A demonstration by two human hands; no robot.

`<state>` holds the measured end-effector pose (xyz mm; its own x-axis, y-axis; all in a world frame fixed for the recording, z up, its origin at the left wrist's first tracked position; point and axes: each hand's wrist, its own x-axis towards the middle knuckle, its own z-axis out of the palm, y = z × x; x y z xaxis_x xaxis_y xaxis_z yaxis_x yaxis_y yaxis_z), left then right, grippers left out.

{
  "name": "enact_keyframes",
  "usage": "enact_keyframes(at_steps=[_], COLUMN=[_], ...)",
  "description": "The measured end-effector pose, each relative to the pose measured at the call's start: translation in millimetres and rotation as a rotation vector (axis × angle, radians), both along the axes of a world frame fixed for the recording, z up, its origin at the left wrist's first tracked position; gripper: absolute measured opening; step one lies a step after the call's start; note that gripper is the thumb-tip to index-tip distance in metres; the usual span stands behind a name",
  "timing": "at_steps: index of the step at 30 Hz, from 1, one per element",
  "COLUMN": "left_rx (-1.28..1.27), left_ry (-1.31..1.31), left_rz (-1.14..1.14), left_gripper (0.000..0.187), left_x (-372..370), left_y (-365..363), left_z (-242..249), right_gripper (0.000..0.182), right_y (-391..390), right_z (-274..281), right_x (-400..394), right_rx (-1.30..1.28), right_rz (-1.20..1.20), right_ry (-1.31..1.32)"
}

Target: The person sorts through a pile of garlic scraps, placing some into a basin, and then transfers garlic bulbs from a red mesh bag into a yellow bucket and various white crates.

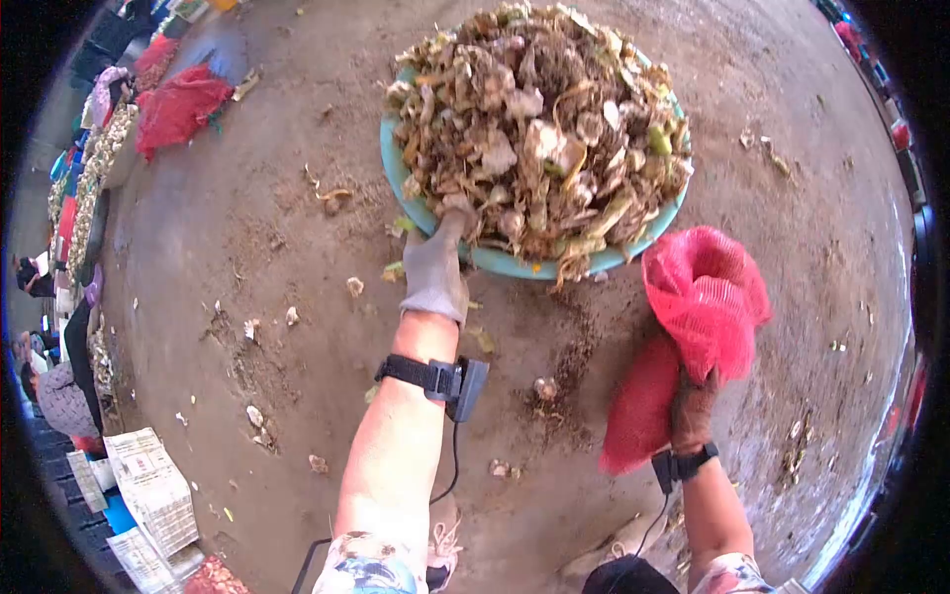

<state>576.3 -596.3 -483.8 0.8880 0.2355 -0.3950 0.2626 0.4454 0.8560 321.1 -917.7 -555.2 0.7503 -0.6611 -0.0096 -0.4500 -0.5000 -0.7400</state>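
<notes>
1. Across the whole middle of the view lies the brown floor [178, 346], dirty and with many small scraps on it.
2. On this floor, at the top centre, stands a round turquoise basin [393, 163]; its rim shows at the left, the near side and the right.
3. In the basin there is a heap of plant scraps [539, 139], with dry husks, stalks and some green pieces, rising above the rim.
4. Just beside the lower right rim is a red mesh bag [712, 317], its upper part puffed out and its lower part hanging down to the left.
5. At the lower left is a stack of white printed pieces [153, 490], well apart from the basin.
6. At the upper left, a red sack [183, 107] lies on the floor.
7. The left hand [435, 269], in a grey glove, is at the near left rim, with fingertips against the scraps; I cannot tell if it grasps something.
8. The right hand [695, 408], dark brown, is closed around the mesh bag.
9. Each wrist wears a black strap [406, 372].
</notes>
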Motion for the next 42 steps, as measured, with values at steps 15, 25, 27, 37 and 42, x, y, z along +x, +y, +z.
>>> enact_keyframes(at_steps=[15,25,27,37,42], left_rx=[0.06,0.103,0.418,1.053,0.998], left_ry=[0.233,0.81,0.603,1.214,1.23], left_rz=[-0.013,-0.18,-0.351,-0.213,0.083], left_gripper=[0.052,0.046,0.074,0.045,0.044], left_x=[-125.5,-185.4,-214.7,-417.7,-584.0], left_y=[26.0,81.6,122.8,353.0,376.3], left_z=[22.5,92.7,106.1,340.5,365.3], right_gripper=[0.037,0.033,0.032,0.032,0.032], right_y=[3.4,3.4,-5.1,110.8,188.7], right_z=[9.7,208.9,244.0,427.4,452.7], right_x=[28.8,-43.7,-35.8,70.6,122.0], right_rx=[0.074,0.424,0.342,0.614,0.609], right_rz=[0.061,0.056,0.135,0.281,0.476], right_ry=[0.136,0.118,0.073,0.138,0.168])
